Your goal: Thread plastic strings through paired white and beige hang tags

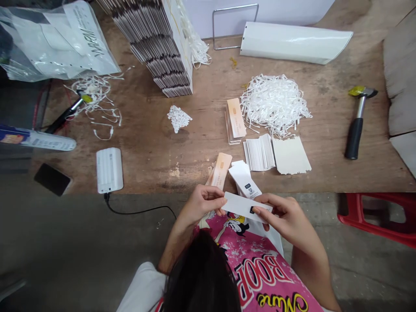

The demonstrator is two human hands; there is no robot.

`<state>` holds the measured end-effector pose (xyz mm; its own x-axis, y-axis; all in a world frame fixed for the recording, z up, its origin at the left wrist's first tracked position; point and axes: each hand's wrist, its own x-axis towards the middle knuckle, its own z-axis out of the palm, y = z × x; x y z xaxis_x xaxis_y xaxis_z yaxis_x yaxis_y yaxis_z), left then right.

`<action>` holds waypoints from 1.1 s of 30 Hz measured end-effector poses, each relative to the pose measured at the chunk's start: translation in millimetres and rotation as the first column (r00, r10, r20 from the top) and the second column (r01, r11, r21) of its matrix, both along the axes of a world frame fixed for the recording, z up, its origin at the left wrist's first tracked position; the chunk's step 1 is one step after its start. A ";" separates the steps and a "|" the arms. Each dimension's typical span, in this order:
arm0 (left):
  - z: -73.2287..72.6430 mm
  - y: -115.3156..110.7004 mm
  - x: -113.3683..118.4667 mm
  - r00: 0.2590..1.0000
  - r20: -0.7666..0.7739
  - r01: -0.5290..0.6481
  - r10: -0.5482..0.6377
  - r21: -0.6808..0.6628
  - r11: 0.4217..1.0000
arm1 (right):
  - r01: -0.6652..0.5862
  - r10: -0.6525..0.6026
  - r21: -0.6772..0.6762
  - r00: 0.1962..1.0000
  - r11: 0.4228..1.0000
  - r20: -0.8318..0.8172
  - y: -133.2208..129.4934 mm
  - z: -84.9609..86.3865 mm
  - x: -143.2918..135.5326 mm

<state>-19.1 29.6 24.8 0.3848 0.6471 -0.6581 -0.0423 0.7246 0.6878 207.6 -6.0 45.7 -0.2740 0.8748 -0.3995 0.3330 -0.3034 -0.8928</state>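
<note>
Between my two hands a white card tag (242, 206) is stretched out over my lap, just off the table's front edge. My left hand (208, 200) pinches its left end between thumb and fingers. My right hand (281, 214) grips the other end, the thumb lying on top beside a small dark mark. Just beyond, at the table edge, lie a fanned pile of orange-and-white tags (221, 169) and a pile of white tags (244, 178) with a printed code. Behind them are a stack of orange tags (236, 118) and a row of white cards (260, 152).
A heap of white string loops (276, 104) lies beyond the cards, near a cream card sheet (291, 155). Hammers lie at right (356, 123) and left (69, 113). A tall stack of tags (156, 47), a power bank (109, 170) with a cable and a phone (52, 179) are leftward.
</note>
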 end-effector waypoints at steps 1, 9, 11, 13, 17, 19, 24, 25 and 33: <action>0.2 0.6 -2.5 0.999 0.037 -0.007 0.008 -0.031 1.000 | 0.016 -0.016 -0.007 1.000 1.000 -0.010 0.1 0.1 1.0; -13.0 8.0 -12.3 0.995 0.100 0.029 -0.021 -0.085 0.996 | 0.071 -0.072 -0.007 0.996 0.997 -0.044 -0.2 1.3 -4.5; -15.0 16.3 -15.5 0.996 0.091 0.026 -0.021 -0.063 0.998 | 0.096 -0.096 0.011 0.995 0.995 -0.028 0.2 1.3 -6.6; -15.2 33.5 -22.1 0.999 0.045 -0.014 0.014 0.007 1.000 | 0.140 -0.140 0.020 0.990 0.990 0.000 0.7 1.9 -7.3; -16.2 97.2 -43.4 0.893 -0.240 -0.207 0.380 0.532 0.821 | 0.279 -0.279 0.012 0.959 0.960 0.047 -0.1 4.4 -5.2; -19.1 134.8 -55.1 0.788 -0.319 -0.184 0.526 0.693 0.697 | 0.324 -0.324 0.014 0.944 0.946 0.057 -1.6 5.0 -3.7; -24.9 187.0 -77.4 0.638 -0.490 -0.046 0.594 0.745 0.665 | 0.353 -0.353 0.016 0.933 0.936 0.072 -5.4 2.0 -0.7; -24.2 185.8 -79.2 0.605 -0.527 -0.007 0.598 0.747 0.665 | 0.346 -0.347 0.020 0.935 0.938 0.073 -5.5 0.7 0.3; -21.5 84.1 -31.8 0.635 -0.736 0.319 0.235 0.527 0.788 | 0.255 -0.261 0.077 0.961 0.964 0.094 1.0 -6.2 6.8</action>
<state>-51.0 113.7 3.2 -0.0120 0.9750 -0.2217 0.6885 0.1689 0.7053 214.4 -5.0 39.6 0.0036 0.9349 -0.3549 0.3415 -0.3347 -0.8783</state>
